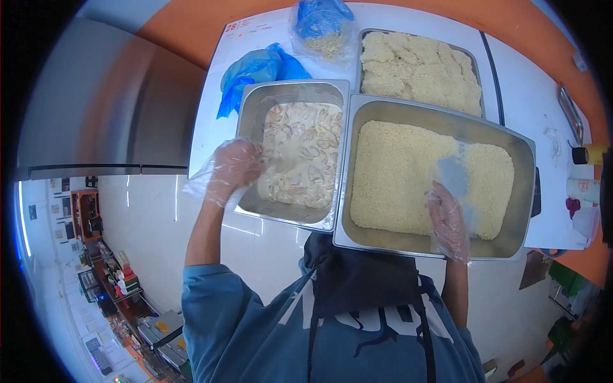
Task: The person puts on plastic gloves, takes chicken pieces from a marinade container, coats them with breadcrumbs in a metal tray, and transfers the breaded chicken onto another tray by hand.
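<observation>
My left hand (237,167), in a clear plastic glove, hangs over the left rim of a deep metal pan (250,198). Its fingers are loosely bent, and I see nothing in them. Pieces of what looks like raw chicken (309,152) lie in pale, creamy batter inside that pan. To the right, a larger metal pan (434,247) holds a bed of pale yellow breadcrumbs (399,172). My right hand (446,220), also gloved, is over the crumbs near the front wall, fingers stretched out. Beside its fingertips, a patch of bare pan bottom (453,173) shows through.
Behind the crumb pan stands a tray (480,76) filled with crumb-coated pieces (418,70). A blue plastic bag (255,69) and a clear bag with crumbs (324,41) lie at the back of the white table (214,108). A steel cabinet (108,96) stands on the left.
</observation>
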A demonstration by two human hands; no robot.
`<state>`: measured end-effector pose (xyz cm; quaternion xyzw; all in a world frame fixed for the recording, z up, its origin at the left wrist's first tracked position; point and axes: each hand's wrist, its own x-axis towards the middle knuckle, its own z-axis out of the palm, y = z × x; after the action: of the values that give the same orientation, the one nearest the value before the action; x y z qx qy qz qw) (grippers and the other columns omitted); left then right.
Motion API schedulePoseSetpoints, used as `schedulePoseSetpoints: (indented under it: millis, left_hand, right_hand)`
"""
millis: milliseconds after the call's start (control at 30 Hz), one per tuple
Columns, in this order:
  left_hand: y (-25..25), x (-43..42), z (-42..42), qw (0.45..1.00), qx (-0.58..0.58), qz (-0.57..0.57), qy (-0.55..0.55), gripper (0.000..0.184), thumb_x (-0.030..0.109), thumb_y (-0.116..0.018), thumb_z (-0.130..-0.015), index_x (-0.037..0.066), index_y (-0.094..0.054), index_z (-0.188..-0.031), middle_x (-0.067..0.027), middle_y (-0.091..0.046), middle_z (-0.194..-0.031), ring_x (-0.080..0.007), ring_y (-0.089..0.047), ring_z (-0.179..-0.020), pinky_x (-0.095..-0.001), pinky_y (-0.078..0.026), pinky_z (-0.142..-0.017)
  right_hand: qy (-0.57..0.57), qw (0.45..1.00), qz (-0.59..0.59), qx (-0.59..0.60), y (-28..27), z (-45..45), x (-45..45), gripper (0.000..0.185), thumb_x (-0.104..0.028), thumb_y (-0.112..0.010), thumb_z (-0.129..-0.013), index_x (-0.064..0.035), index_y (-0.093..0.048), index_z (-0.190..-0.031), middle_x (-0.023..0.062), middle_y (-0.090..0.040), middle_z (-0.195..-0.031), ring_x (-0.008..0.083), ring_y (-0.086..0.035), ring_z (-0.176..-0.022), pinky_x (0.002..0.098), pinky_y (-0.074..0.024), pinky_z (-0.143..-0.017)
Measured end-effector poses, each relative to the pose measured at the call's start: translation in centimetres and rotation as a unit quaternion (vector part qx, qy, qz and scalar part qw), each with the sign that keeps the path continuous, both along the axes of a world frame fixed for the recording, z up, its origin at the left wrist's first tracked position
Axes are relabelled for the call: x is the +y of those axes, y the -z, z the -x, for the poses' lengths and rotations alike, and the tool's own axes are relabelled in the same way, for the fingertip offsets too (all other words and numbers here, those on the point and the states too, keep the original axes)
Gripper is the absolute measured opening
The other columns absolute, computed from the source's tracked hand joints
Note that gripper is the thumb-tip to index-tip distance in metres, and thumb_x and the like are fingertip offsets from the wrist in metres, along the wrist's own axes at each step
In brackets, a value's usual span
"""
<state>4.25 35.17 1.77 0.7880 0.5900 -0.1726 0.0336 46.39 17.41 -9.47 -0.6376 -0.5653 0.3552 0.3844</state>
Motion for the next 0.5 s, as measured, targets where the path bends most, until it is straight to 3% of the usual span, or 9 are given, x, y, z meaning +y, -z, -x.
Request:
schedulePoseSetpoints:
  millis: [100, 200, 500]
  left_hand:
    - [-2.9, -0.6, -1.3, 0.999, -0.042, -0.025, 0.000, 0.021, 0.026, -0.070, -0.077, 0.010, -0.072, -0.091, -0.0129, -0.070, -0.091, -0.0317, -0.067, -0.087, -0.0436, -0.053, -0.079]
    - [-5.7, -1.3, -2.3, 0.996, -0.079, -0.045, 0.019, 0.022, 0.022, -0.072, -0.075, 0.007, -0.071, -0.091, -0.0126, -0.070, -0.090, -0.0317, -0.066, -0.085, -0.0430, -0.052, -0.079]
    - [-11.1, -2.0, -4.8, 0.992, -0.111, -0.056, 0.013, 0.024, 0.022, -0.075, -0.074, 0.006, -0.071, -0.091, -0.0130, -0.070, -0.090, -0.0310, -0.067, -0.085, -0.0405, -0.052, -0.079]
  right_hand:
    - [-0.020, 1.000, 0.012, 0.005, 0.0, -0.2, -0.2, 0.043, -0.005, -0.057, -0.098, -0.0049, -0.050, -0.140, 0.0093, -0.060, -0.116, 0.0168, -0.057, -0.105, 0.0309, -0.0461, -0.094]
    - [0.004, 0.999, 0.012, 0.039, 0.4, -0.1, -0.2, 0.040, -0.006, -0.058, -0.096, -0.0057, -0.054, -0.135, 0.0128, -0.066, -0.111, 0.0220, -0.061, -0.103, 0.0347, -0.0464, -0.093]
    - [0.025, 0.994, 0.046, 0.100, -1.1, -0.1, -0.5, 0.039, -0.012, -0.058, -0.098, -0.0019, -0.053, -0.135, 0.0144, -0.062, -0.115, 0.0211, -0.059, -0.107, 0.0343, -0.0441, -0.097]
